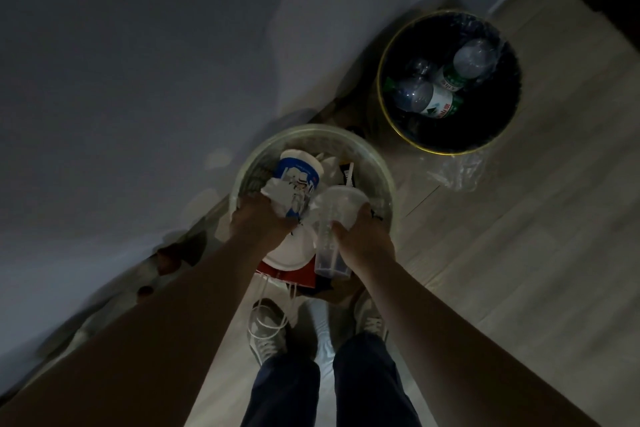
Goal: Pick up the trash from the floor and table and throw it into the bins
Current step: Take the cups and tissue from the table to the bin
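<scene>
A pale round bin (pixel 384 177) stands on the floor in front of me, holding a blue and white paper cup (pixel 298 180) and other trash. My left hand (pixel 259 222) grips a bundle over the bin's near rim: a white paper plate (pixel 287 253) and a red paper bag (pixel 294 276) with white cord handles hanging down. My right hand (pixel 363 236) holds a clear plastic cup (pixel 332 225) with a domed lid, tilted over the same rim. A black bin (pixel 391 107) with a gold rim stands further right, with several plastic bottles (pixel 436 104) inside.
A grey wall runs along the left, close behind the pale bin. A crumpled clear plastic wrapper (pixel 457 173) lies on the wooden floor between the two bins. My shoes (pixel 270 333) and dark trousers are just below the pale bin. The scene is dim.
</scene>
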A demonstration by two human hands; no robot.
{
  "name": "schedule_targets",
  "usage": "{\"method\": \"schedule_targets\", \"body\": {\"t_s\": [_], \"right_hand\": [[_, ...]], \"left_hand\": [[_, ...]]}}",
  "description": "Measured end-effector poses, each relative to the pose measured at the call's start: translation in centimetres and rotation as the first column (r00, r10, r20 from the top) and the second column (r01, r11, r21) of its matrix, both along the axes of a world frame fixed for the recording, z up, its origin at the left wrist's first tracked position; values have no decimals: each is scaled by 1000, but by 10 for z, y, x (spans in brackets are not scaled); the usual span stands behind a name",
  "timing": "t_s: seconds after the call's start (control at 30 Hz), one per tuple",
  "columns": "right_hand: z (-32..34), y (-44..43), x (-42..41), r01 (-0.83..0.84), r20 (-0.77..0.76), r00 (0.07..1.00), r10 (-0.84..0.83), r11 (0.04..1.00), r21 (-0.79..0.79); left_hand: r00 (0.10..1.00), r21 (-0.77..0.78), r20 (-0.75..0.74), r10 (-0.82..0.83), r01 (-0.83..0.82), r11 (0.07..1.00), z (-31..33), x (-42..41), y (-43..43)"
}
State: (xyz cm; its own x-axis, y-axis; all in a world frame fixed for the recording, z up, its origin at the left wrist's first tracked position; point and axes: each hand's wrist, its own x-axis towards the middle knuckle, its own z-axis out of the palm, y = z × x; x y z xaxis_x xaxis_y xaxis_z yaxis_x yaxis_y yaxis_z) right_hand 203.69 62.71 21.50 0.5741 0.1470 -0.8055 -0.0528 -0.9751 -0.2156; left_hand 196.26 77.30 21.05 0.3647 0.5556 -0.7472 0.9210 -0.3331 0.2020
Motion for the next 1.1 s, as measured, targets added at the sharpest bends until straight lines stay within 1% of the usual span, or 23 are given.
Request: {"method": "schedule_targets", "body": {"t_s": [0.07,0.2,0.27,0.37,0.4,0.5,0.6,0.7,0.8,0.9,1.0,1.1], "right_hand": [[9,-4,-1,14,16,1000,-14,1000,14],[36,-15,3,46,55,997,-48,998,33],[49,-20,5,11,55,998,-12,1000,25],[75,-23,6,-91,60,994,90,996,6],[86,-24,7,-102,68,993,101,995,6],[119,-24,7,-109,49,993,109,994,-12],[158,-24,6,-175,76,981,176,984,-31],[207,-26,1,-223,87,971,223,975,-17],[266,-25,-3,-296,121,948,294,955,-7],[334,-20,-7,-359,168,921,352,933,16],[416,-17,-4,-454,254,870,423,887,79],[501,-13,9,-559,374,790,485,821,116]], "left_hand": [[1000,-25,19,21,-21,999,7,1,4],[1000,-47,6,-17,17,999,36,8,18],[999,-75,-18,-34,32,997,53,12,24],[993,-102,-44,-111,106,989,81,15,31],[990,-101,-46,-135,130,986,89,14,33],[980,-47,-51,-195,193,980,125,12,33],[958,-36,-12,-285,284,958,163,6,35],[928,-48,-12,-373,372,927,214,-4,32],[901,-36,18,-434,434,900,272,-16,26],[885,-40,47,-463,465,884,336,-29,24],[883,-27,127,-453,459,888,421,-33,24],[859,74,228,-459,455,888,510,-36,23]]}}
